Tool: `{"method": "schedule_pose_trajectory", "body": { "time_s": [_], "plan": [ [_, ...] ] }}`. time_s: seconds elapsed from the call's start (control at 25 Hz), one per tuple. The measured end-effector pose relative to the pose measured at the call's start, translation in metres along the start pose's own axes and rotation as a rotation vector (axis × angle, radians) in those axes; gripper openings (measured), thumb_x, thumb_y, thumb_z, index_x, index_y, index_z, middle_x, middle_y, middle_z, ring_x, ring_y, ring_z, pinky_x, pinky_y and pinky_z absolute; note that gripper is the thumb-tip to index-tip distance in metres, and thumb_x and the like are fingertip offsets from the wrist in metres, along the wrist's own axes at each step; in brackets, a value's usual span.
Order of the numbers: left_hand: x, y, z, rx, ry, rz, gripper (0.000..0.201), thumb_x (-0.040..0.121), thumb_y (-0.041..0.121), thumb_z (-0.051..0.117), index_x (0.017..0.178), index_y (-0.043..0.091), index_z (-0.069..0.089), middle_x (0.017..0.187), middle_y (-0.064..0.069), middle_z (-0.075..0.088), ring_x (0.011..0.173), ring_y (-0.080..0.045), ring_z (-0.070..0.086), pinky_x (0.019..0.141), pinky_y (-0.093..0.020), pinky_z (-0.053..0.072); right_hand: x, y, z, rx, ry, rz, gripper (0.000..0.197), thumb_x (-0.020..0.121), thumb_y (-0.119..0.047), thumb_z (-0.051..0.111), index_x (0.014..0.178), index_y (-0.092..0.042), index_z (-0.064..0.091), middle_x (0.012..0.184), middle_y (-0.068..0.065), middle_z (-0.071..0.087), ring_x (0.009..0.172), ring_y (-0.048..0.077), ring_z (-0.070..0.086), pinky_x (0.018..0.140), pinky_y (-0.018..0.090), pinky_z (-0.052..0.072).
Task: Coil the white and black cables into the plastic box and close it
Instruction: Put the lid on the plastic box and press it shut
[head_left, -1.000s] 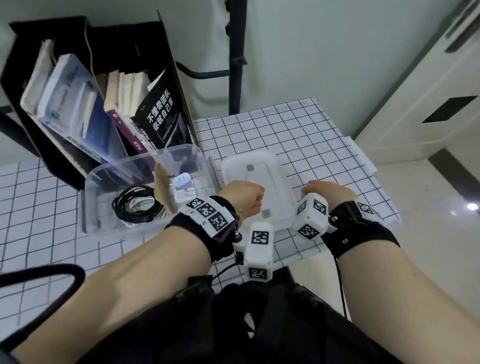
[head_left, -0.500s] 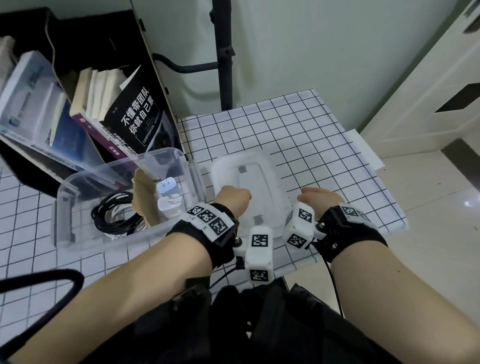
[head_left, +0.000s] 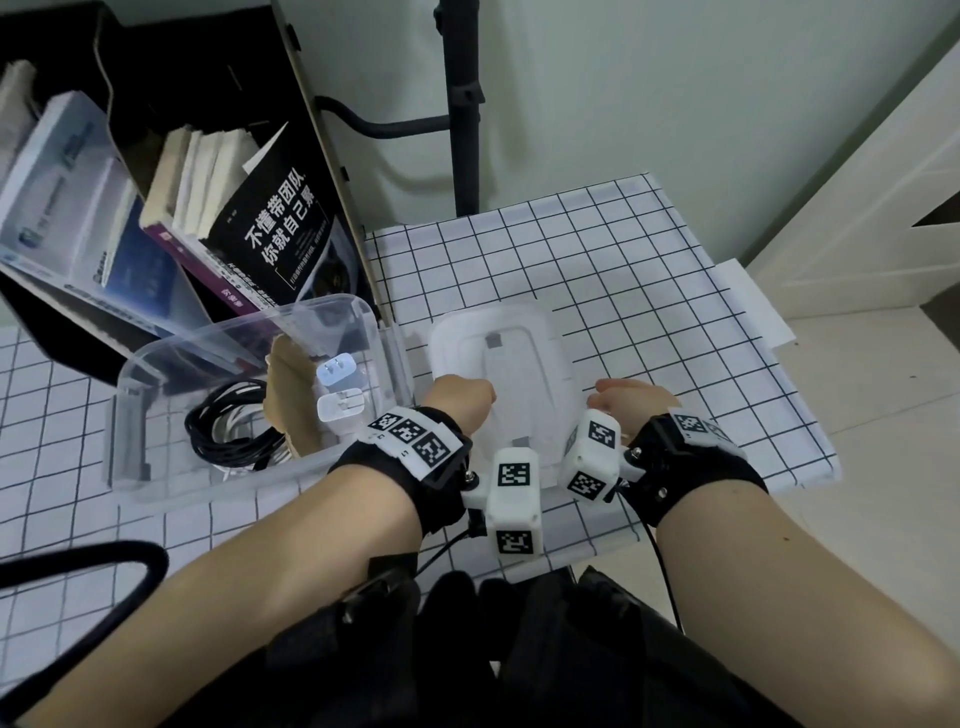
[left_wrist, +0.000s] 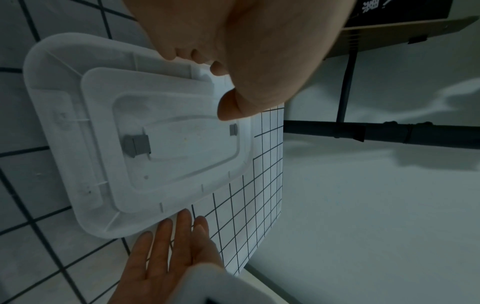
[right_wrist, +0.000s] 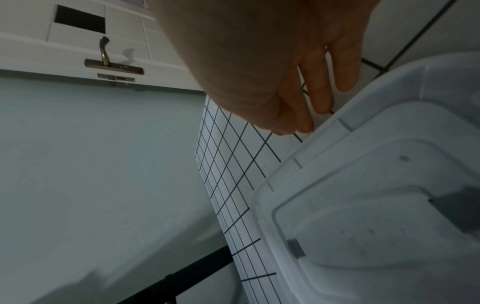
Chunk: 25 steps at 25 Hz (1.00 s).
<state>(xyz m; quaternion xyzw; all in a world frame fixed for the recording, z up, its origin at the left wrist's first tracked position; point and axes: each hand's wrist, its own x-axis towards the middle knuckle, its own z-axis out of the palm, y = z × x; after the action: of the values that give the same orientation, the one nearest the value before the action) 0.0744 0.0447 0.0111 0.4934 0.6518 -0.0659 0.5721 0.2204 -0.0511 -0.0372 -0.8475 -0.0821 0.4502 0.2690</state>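
The clear plastic box (head_left: 363, 332) stands open at the left. Inside it lie the coiled black cable (head_left: 228, 436), bits of white cable (head_left: 236, 415) showing within that coil, and two white chargers (head_left: 337, 389). Its white lid (head_left: 514, 358) lies on the checked cloth to the right of the box. My left hand (head_left: 465, 397) is at the lid's left edge. In the left wrist view the thumb (left_wrist: 228, 107) presses on the lid (left_wrist: 161, 144) and the curled fingers (left_wrist: 182, 55) hook its rim. My right hand (head_left: 628, 397) is at the right edge, fingers (right_wrist: 319, 98) straight, tips by the rim (right_wrist: 324, 131).
A black crate of books (head_left: 182, 218) leans just behind the box. A black stand pole (head_left: 462, 104) rises at the back. The table (head_left: 649, 270) ends close to my right hand, with floor (head_left: 883, 415) beyond. A brown cardboard divider (head_left: 288, 395) stands inside the box.
The head view has swung, so the box and lid sit further right in the picture. Both hands stay at the lid's two sides; the right hand has edged closer to its rim.
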Motion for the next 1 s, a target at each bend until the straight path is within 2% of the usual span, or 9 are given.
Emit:
{"method": "schedule_pose_trajectory", "body": {
  "time_s": [0.04,0.12,0.24,0.32,0.48,0.64,0.72,0.84,1.0],
  "plan": [
    [0.003,-0.002,-0.002,0.001,-0.002,0.033,0.009,0.093,0.01,0.048,0.09,0.001,0.047,0.081,-0.012,0.046,0.08,-0.031,0.047,0.081,-0.036,0.039,0.0,-0.002,0.0,-0.019,0.003,0.001,0.041,0.093,-0.014,0.052,0.134,-0.017,0.054,0.146,-0.007,0.044,0.128,0.016,0.048,0.093,0.02,0.041],
    [0.017,-0.006,-0.003,-0.013,-0.011,0.032,0.033,0.093,0.01,0.048,0.122,-0.005,0.049,0.115,-0.024,0.053,0.108,-0.04,0.051,0.093,-0.041,0.043,0.002,-0.003,0.001,-0.065,0.002,-0.015,0.04,0.093,-0.014,0.052,0.132,-0.016,0.055,0.145,-0.007,0.045,0.128,0.017,0.048,0.102,0.025,0.039],
    [0.021,-0.009,0.0,-0.045,-0.005,0.049,0.04,0.092,0.011,0.051,0.127,-0.008,0.048,0.135,-0.024,0.049,0.124,-0.039,0.048,0.101,-0.043,0.043,0.005,0.0,0.004,-0.005,0.024,-0.018,0.035,0.091,-0.011,0.055,0.125,-0.013,0.06,0.133,0.004,0.057,0.117,0.026,0.057,0.094,0.033,0.048],
    [0.018,-0.009,-0.001,-0.058,-0.031,0.036,0.043,0.091,0.011,0.052,0.129,-0.008,0.045,0.135,-0.025,0.048,0.122,-0.04,0.049,0.102,-0.044,0.043,0.001,-0.001,0.002,-0.04,0.039,-0.008,0.028,0.092,-0.014,0.053,0.117,-0.016,0.064,0.127,0.008,0.062,0.103,0.027,0.061,0.079,0.029,0.05],
    [0.01,-0.008,-0.004,-0.087,-0.046,0.067,0.043,0.093,0.011,0.051,0.133,-0.002,0.045,0.133,-0.02,0.05,0.119,-0.033,0.052,0.094,-0.031,0.044,-0.018,-0.003,-0.006,-0.008,0.137,0.006,0.031,0.092,-0.014,0.052,0.119,-0.009,0.064,0.121,0.011,0.064,0.108,0.029,0.061,0.089,0.03,0.047],
    [-0.001,-0.002,-0.009,-0.193,-0.108,0.117,0.046,0.09,0.013,0.055,0.131,-0.005,0.046,0.113,-0.023,0.059,0.1,-0.038,0.061,0.079,-0.036,0.05,-0.045,-0.004,-0.016,0.145,0.209,-0.048,0.035,0.088,-0.02,0.056,0.121,-0.018,0.064,0.112,0.006,0.069,0.095,0.024,0.065,0.077,0.025,0.045],
    [-0.008,0.002,-0.017,-0.273,-0.134,0.156,0.037,0.089,0.013,0.056,0.122,-0.003,0.054,0.106,-0.015,0.061,0.097,-0.034,0.062,0.071,-0.033,0.043,-0.059,-0.013,-0.019,0.232,0.278,-0.143,0.031,0.082,-0.021,0.059,0.111,-0.022,0.069,0.101,0.0,0.072,0.087,0.019,0.067,0.077,0.025,0.05],
    [-0.015,0.01,-0.039,-0.401,-0.177,0.213,0.011,0.087,0.015,0.059,0.078,0.013,0.053,0.078,-0.004,0.051,0.066,-0.018,0.051,0.063,-0.032,0.043,-0.084,-0.038,-0.015,0.309,0.343,-0.331,0.024,0.07,-0.026,0.065,0.093,-0.025,0.073,0.085,-0.004,0.075,0.078,0.018,0.071,0.077,0.034,0.058],
    [-0.026,0.013,-0.089,-0.664,-0.351,0.268,0.023,0.095,0.027,0.053,0.095,0.005,0.056,0.096,-0.012,0.062,0.083,-0.023,0.061,0.074,-0.032,0.051,-0.115,-0.068,-0.002,0.282,0.361,-0.61,0.013,0.071,-0.017,0.071,0.08,-0.027,0.07,0.076,-0.004,0.07,0.075,0.02,0.069,0.074,0.042,0.058]
  ]
}}
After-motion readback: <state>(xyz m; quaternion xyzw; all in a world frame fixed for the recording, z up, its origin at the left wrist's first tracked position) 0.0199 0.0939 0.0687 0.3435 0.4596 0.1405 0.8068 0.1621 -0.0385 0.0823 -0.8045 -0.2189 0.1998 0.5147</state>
